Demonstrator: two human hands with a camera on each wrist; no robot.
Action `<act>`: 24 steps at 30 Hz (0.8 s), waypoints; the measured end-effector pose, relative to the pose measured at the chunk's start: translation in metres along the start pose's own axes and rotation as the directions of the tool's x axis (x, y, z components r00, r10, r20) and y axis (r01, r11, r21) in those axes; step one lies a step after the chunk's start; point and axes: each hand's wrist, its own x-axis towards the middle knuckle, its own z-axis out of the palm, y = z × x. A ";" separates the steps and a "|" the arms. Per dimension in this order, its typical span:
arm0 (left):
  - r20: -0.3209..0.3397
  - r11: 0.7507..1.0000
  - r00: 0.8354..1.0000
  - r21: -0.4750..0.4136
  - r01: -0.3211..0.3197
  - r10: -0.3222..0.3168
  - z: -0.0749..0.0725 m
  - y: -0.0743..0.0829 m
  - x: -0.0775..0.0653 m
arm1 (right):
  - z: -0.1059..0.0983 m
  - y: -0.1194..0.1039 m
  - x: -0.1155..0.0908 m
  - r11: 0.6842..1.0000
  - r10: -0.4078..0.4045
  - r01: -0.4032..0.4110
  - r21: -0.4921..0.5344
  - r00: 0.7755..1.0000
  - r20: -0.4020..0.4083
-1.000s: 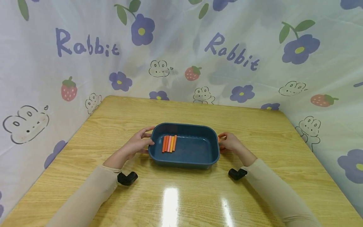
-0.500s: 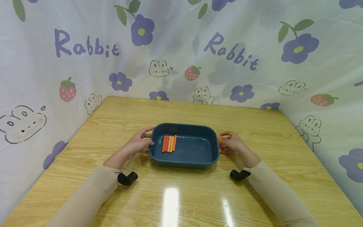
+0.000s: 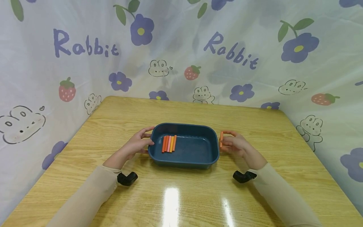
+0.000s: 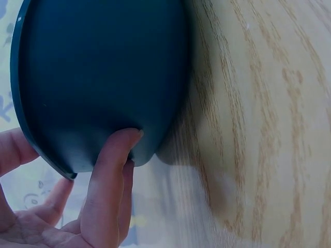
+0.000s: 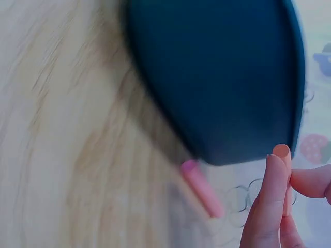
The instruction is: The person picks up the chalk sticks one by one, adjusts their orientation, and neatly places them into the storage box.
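A dark blue rectangular basin stands on the table, with several orange, pink and yellow chalk sticks lying side by side at its left end. My left hand holds the basin's left end, its fingers and thumb against the wall. Just outside the right end, my right hand pinches an orange chalk stick between thumb and fingers, held roughly lengthwise away from me. A pink chalk stick lies on the table by the basin in the right wrist view; the head view hides it.
The wooden table spreads around the basin. A white cloth with flowers and rabbits hangs behind it and along the sides. Black fittings sit at both wrists.
My right hand has drawn slightly rightward, away from the basin's end, and the orange chalk stick has come along, now showing more fully. The left hand and the basin have stayed put.
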 end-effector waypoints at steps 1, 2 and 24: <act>0.000 1.000 1.000 -0.001 0.000 0.000 0.000 0.000 0.000 | 0.001 -0.002 -0.001 1.000 -0.003 0.003 0.009 1.000 0.004; 0.000 1.000 1.000 -0.002 0.000 0.000 0.000 0.000 0.000 | 0.001 -0.004 -0.002 1.000 -0.007 0.007 0.013 1.000 0.010; 0.009 1.000 1.000 0.006 -0.005 0.004 -0.001 0.002 0.000 | 0.040 -0.036 -0.011 0.997 -0.007 0.003 0.082 0.998 0.059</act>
